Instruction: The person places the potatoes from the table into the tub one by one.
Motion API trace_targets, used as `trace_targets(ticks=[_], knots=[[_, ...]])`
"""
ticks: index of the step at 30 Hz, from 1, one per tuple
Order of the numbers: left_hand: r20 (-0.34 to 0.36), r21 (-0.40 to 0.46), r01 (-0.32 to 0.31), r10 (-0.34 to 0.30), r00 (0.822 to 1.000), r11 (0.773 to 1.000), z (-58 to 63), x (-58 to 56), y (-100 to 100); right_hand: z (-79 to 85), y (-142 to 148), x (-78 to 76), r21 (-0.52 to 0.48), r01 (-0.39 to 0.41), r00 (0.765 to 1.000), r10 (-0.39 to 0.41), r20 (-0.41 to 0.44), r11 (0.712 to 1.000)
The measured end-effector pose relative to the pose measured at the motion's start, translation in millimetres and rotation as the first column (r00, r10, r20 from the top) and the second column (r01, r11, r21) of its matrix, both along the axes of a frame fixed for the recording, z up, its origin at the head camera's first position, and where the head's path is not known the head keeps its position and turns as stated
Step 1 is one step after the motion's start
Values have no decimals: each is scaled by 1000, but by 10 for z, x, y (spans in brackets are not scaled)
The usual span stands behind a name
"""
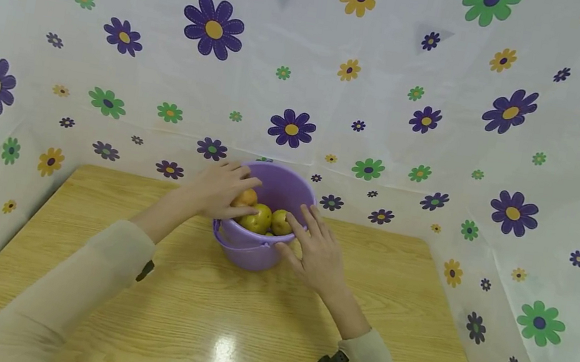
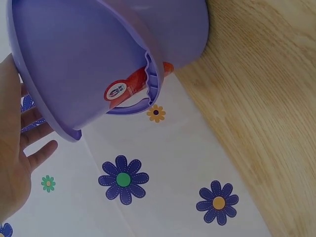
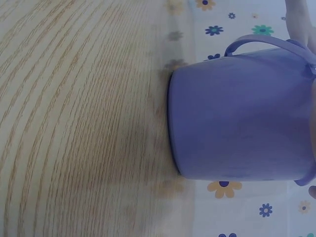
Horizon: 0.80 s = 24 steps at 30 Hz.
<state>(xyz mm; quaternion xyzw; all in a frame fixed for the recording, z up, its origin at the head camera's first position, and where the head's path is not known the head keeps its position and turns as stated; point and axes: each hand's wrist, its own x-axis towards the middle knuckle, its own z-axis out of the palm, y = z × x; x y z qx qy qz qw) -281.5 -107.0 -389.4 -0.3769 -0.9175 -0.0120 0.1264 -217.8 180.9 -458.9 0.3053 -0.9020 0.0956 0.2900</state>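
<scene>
A purple bucket point(image 1: 249, 257) stands upright on the table, with several round fruits inside. Among them are an orange-coloured fruit point(image 1: 246, 197) at the left and two yellow-green ones, a left fruit point(image 1: 256, 220) and a right fruit point(image 1: 281, 222). My left hand point(image 1: 220, 189) reaches over the bucket's left rim, its loosely spread fingers beside the orange-coloured fruit. In the left wrist view, the left hand's fingers point(image 2: 37, 131) show at the rim. Over the right rim lies my right hand point(image 1: 317, 252), fingers extended and overlapping the right fruit. The bucket's handle point(image 1: 239, 248) hangs down in front.
The wooden table point(image 1: 176, 321) carries the bucket near its back edge. White cloth point(image 1: 303, 94) printed with flowers encloses the table at the back and both sides. A red label point(image 2: 131, 88) marks the bucket's outer wall. Dark straps sit at both sleeve cuffs.
</scene>
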Motion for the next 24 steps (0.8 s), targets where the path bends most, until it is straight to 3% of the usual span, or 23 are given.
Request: trace_targets(ticks=[14,24], knots=[[-13,77,-4,5,1000,997,-64,184,-128,12,14,12,14,11,1000,-12,15,1000],[22,105,-24,22,1000,994,-111,320,-202,29,41,25,17,10,999,-11,43,1000]])
